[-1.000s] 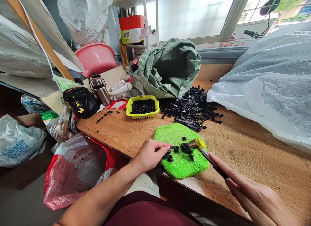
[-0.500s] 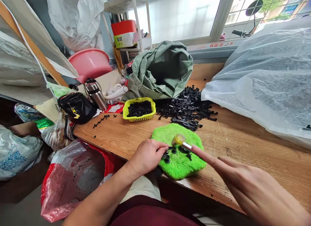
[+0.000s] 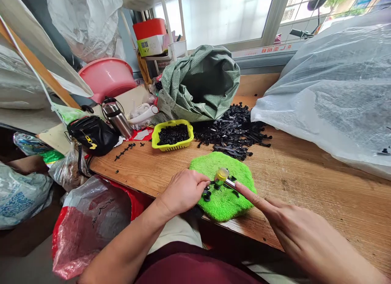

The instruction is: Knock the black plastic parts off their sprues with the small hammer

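A small mallet (image 3: 221, 176) with a yellowish see-through head and a metal shaft is in my right hand (image 3: 293, 223), the index finger stretched along its handle. The mallet's head is down over black plastic parts (image 3: 207, 194) on a bright green fuzzy pad (image 3: 227, 206). My left hand (image 3: 186, 190) rests at the pad's left edge, thumb and index finger pinched on a black plastic piece (image 3: 211, 182). The mallet's head partly hides what lies under it, and I cannot tell whether they touch.
Behind the pad lies a heap of black plastic parts (image 3: 235, 129) before an open green woven sack (image 3: 198, 84). A yellow basket (image 3: 154, 143) holds small black pieces. White plastic sheeting (image 3: 320, 100) covers the right side. A red-edged plastic bag (image 3: 88, 227) hangs below the table's front edge.
The mallet's head has dropped slightly onto the parts at the pad, and its blur has lessened. My left hand keeps its pinch. The whole view has shifted a little.
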`<state>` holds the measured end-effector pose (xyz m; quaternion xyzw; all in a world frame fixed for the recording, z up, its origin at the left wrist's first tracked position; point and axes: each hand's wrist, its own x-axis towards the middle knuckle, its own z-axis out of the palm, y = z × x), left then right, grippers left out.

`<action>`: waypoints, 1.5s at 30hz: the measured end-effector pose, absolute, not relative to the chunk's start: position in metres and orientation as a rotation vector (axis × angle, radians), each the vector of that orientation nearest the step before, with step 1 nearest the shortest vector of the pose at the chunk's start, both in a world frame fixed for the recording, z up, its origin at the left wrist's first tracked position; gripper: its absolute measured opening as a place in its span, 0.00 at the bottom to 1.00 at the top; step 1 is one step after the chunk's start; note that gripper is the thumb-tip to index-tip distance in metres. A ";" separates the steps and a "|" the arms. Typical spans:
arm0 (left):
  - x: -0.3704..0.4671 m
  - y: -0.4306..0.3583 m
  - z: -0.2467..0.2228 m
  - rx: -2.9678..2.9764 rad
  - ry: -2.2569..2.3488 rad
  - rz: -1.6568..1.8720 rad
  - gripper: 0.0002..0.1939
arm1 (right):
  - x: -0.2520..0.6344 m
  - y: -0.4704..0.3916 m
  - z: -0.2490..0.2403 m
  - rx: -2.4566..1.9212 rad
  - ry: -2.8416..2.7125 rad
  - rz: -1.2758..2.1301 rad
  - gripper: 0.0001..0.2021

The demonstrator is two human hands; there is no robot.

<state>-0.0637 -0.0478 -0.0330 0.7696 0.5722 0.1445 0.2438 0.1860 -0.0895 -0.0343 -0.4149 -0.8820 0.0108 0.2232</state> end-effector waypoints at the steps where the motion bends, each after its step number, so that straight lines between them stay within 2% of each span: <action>1: -0.064 -0.048 -0.033 2.106 1.556 0.392 0.15 | 0.186 -0.090 -0.037 -1.145 -2.471 0.009 0.35; 5: -0.063 -0.048 -0.032 2.098 1.558 0.401 0.15 | 0.186 -0.091 -0.047 -1.161 -2.388 -0.010 0.33; 10: -0.062 -0.049 -0.032 2.113 1.557 0.411 0.16 | 0.180 -0.093 -0.059 -1.173 -2.541 -0.047 0.36; 15: -0.068 -0.046 -0.044 2.065 1.468 0.506 0.18 | 0.187 -0.093 -0.059 -1.224 -2.400 0.181 0.29; 19: -0.075 -0.040 -0.057 1.710 1.319 0.640 0.19 | 0.207 -0.096 -0.054 -1.175 -2.151 0.373 0.24; 23: -0.078 -0.037 -0.058 1.283 1.216 0.752 0.24 | 0.228 -0.102 -0.059 -1.204 -2.014 0.372 0.22; 30: -0.080 -0.036 -0.054 1.080 1.172 0.777 0.22 | 0.244 -0.109 -0.085 -1.321 -2.003 0.439 0.23; 34: -0.081 -0.035 -0.056 1.149 1.218 0.760 0.24 | 0.239 -0.104 -0.082 -1.276 -2.059 0.381 0.23; 40: -0.079 -0.033 -0.055 1.817 1.443 0.672 0.18 | 0.204 -0.092 -0.051 -1.115 -2.192 0.260 0.25; 45: -0.079 -0.034 -0.049 2.067 1.487 0.558 0.17 | 0.178 -0.081 -0.044 -1.098 -2.407 0.069 0.31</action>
